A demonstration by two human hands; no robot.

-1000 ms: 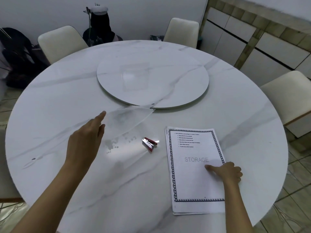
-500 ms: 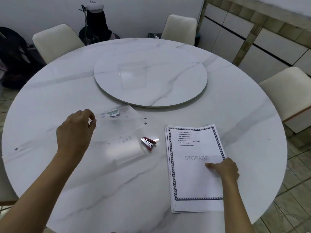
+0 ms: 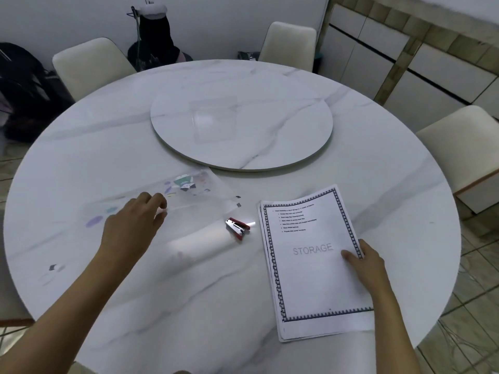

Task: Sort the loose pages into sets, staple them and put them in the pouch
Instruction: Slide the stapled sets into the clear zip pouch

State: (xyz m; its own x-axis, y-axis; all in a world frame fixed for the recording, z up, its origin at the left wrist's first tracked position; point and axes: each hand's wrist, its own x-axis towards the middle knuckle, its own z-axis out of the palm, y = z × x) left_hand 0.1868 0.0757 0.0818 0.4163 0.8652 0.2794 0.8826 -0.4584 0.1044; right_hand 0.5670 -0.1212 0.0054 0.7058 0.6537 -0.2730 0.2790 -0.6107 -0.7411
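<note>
A stack of white pages (image 3: 310, 265), its top sheet reading "STORAGE" inside a dark patterned border, lies near the table's front right. My right hand (image 3: 364, 263) rests on the stack's right edge, thumb on the top sheet and fingers at the side. A clear plastic pouch (image 3: 194, 195) with small coloured prints lies flat at the left centre. My left hand (image 3: 135, 225) has its fingers curled on the pouch's near edge. Between the pouch and the pages lies a small red and silver stapler (image 3: 237, 228).
The round white marble table (image 3: 243, 306) carries a raised turntable (image 3: 243, 125) at its middle. Cream chairs stand at the back left (image 3: 89, 63), back (image 3: 290, 44) and right (image 3: 467, 147). Dark bags (image 3: 21, 90) sit on the floor at the left.
My left hand closed from flat to curled fingers on the pouch and turned it, so it now lies flatter with its printed side showing. My right hand stayed on the pages.
</note>
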